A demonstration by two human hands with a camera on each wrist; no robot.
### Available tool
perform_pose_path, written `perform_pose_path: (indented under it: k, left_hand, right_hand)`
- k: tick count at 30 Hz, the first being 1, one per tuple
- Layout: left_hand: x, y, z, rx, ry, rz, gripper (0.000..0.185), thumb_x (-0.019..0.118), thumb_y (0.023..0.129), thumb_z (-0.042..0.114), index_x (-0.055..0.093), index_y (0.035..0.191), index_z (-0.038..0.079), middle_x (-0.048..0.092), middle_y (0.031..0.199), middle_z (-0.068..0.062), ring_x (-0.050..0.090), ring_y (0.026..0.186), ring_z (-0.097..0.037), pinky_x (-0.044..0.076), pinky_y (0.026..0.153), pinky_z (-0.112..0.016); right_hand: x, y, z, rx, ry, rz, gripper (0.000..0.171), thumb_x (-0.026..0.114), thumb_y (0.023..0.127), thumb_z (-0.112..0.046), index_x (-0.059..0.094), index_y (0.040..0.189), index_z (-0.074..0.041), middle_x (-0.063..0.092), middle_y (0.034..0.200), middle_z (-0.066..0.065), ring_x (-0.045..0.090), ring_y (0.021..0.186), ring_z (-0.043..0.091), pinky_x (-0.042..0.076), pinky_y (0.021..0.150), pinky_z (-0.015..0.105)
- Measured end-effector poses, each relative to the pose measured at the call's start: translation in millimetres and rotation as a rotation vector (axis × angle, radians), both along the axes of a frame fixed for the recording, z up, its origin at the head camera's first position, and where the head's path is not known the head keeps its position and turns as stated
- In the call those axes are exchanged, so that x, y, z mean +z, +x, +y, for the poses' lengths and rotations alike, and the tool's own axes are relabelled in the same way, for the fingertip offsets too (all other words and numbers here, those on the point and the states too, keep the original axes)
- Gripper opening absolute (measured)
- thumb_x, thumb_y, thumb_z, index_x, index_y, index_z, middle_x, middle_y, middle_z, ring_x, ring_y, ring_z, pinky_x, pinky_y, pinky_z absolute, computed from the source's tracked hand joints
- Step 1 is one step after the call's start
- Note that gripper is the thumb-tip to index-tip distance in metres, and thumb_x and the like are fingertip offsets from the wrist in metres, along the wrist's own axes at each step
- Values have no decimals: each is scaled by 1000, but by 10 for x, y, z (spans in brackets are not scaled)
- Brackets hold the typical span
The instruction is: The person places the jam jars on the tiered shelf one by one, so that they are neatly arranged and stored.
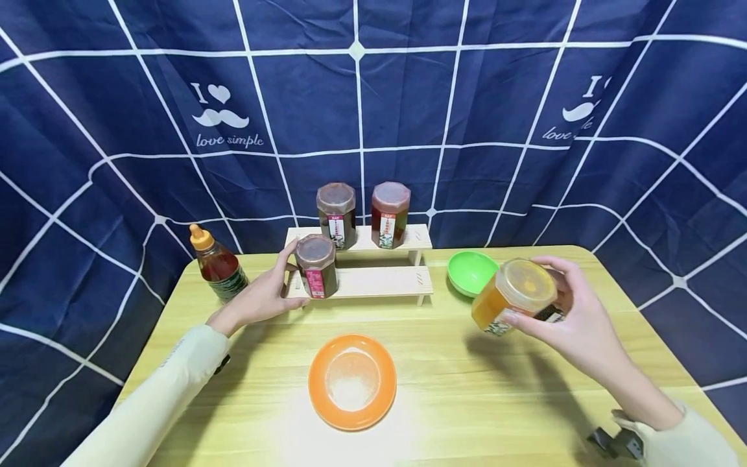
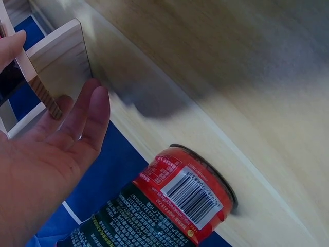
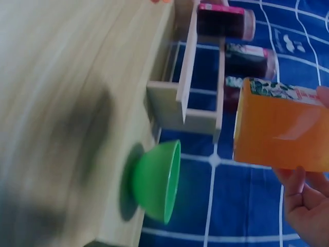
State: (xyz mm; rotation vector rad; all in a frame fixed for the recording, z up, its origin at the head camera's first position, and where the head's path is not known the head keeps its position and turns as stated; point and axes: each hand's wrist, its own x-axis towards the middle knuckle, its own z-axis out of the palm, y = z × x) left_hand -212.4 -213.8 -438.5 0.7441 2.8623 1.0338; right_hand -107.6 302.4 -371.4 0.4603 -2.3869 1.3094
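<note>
My left hand (image 1: 265, 295) is at the left end of a two-tier wooden shelf (image 1: 379, 281), thumb and forefinger around the near side of a dark jar (image 1: 316, 267) with a pink label. That jar stands upright on the lower board. In the left wrist view the other fingers (image 2: 97, 110) hang loosely beside the shelf's end. On the right, my right hand (image 1: 574, 318) grips a honey jar (image 1: 513, 295), tilted and raised above the table, with thumb and fingers on its sides. Its orange content (image 3: 280, 131) fills much of the right wrist view.
Two more jars, one dark (image 1: 337, 217) and one reddish (image 1: 390, 217), stand on the upper board. A squeeze bottle (image 1: 218, 263) with an orange cap is left of the shelf. A green bowl (image 1: 471, 272) sits right of it, and an orange plate (image 1: 320, 383) lies in front.
</note>
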Motion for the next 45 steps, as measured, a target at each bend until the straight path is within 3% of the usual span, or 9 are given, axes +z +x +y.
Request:
perform_pose_path:
  k: [4, 12, 19, 31, 38, 45]
  left_hand:
    - [-1, -3, -6, 8, 2, 3, 116, 92, 91, 21, 9, 172, 16, 67, 136, -24, 64, 84, -26, 52, 77, -44]
    - [-6, -15, -18, 29, -15, -6, 117, 93, 90, 21, 10, 173, 19, 68, 138, -23, 64, 85, -25, 52, 79, -45]
    - [-28, -14, -20, 30, -15, -8, 117, 92, 91, 22, 9, 174, 19, 68, 139, -22, 65, 83, -21, 53, 80, -45]
    - [-28, -36, -33, 29, -7, -28, 118, 92, 92, 24, 8, 174, 21, 66, 142, -23, 64, 77, -17, 53, 79, -45]
    - [-22, -29, -29, 28, -7, -31, 118, 92, 92, 24, 8, 174, 20, 66, 142, -23, 64, 76, -16, 53, 79, -45]
    - [-15, -26, -44, 29, -9, -32, 118, 92, 92, 25, 8, 174, 21, 67, 142, -23, 64, 77, -17, 53, 77, -44]
  right_hand:
    - [-8, -172, -204, 26, 2, -8, 99, 100, 71, 7, 49, 154, -11, 71, 127, 2, 70, 106, 12, 51, 88, 16]
    - [-183, -518, -671, 111, -41, -79, 93, 98, 82, -7, 46, 158, -16, 69, 134, 5, 70, 108, 17, 53, 88, 22]
    - [-289, -763, -1087, 196, -116, -111, 90, 99, 81, -8, 48, 155, -14, 68, 137, 5, 69, 115, 23, 52, 96, 26]
    - [-420, -1050, -1592, 282, -157, -170, 87, 98, 81, -6, 50, 154, -15, 69, 135, 5, 70, 113, 23, 55, 91, 32]
    - [-475, -1125, -1760, 288, -148, -202, 88, 99, 81, -7, 51, 153, -17, 68, 134, 3, 70, 111, 23, 54, 93, 43]
    - [-425, -1155, -1834, 275, -77, -214, 90, 100, 82, -13, 53, 158, -20, 66, 130, 3, 73, 99, 22, 59, 84, 39]
